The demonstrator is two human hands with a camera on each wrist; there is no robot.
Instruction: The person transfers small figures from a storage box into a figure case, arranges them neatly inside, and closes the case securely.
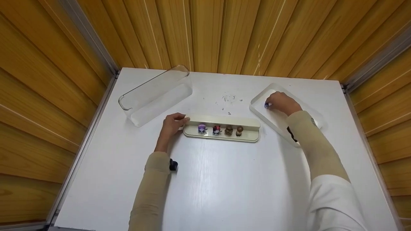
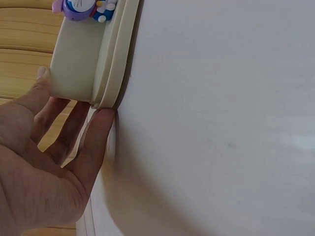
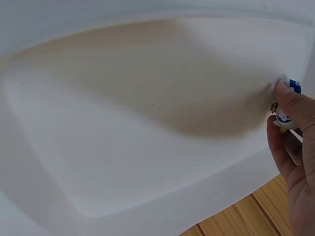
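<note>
Several small cartoon figurines, one of them a purple-capped figurine (image 1: pixel 201 128), stand in a row on a long cream display base (image 1: pixel 221 119). At the base's left end, my left hand (image 1: pixel 173 124) grips the corner, thumb on one side and fingers against the end and edge. In the left wrist view part of a purple and blue figurine (image 2: pixel 81 9) shows above on the base. Over the far end of a shallow white tray (image 1: pixel 261 115), my right hand (image 1: pixel 282 102) pinches a blue and white figurine (image 3: pixel 284 116) between thumb and fingers, which partly cover it.
A clear plastic cover (image 1: pixel 157 106) lies at the back left of the white table (image 1: pixel 212 179). Dark specks mark the tabletop behind the base. Wood-patterned walls (image 1: pixel 207 35) stand along the back and sides.
</note>
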